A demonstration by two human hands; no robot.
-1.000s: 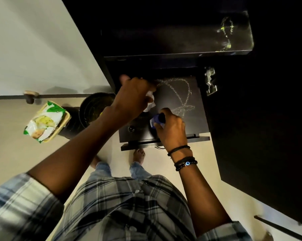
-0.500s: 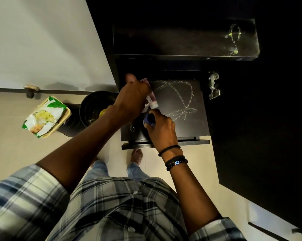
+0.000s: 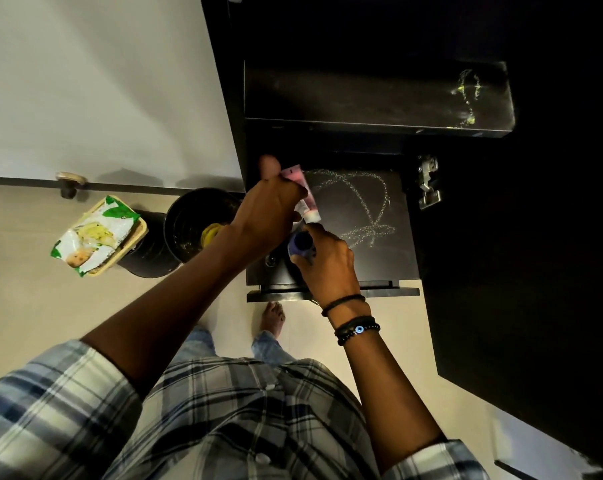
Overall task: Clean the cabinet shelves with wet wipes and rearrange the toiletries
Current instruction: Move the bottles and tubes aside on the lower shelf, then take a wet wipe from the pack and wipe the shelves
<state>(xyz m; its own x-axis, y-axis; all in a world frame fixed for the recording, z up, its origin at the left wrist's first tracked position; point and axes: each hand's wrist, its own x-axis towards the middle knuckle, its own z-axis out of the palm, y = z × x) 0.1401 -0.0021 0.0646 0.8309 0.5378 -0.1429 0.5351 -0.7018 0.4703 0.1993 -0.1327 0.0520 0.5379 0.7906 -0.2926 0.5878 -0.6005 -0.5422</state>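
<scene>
At shelf's front edge, a blue-capped bottle (image 3: pixel 302 244) is gripped by the right hand (image 3: pixel 329 263). Just beyond, a pink tube (image 3: pixel 305 195), unseen a second ago when a white wipe was held, is now pinched by the left hand (image 3: pixel 270 209) over the scribbled lower shelf (image 3: pixel 373 244); rearranging judged begun. Wipes pack (image 3: pixel 97 235) is left beside the black bin (image 3: pixel 192 223).

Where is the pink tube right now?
The pink tube is in the left hand, held over the lower shelf at its left side, just above the right hand gripping a blue bottle.
</scene>
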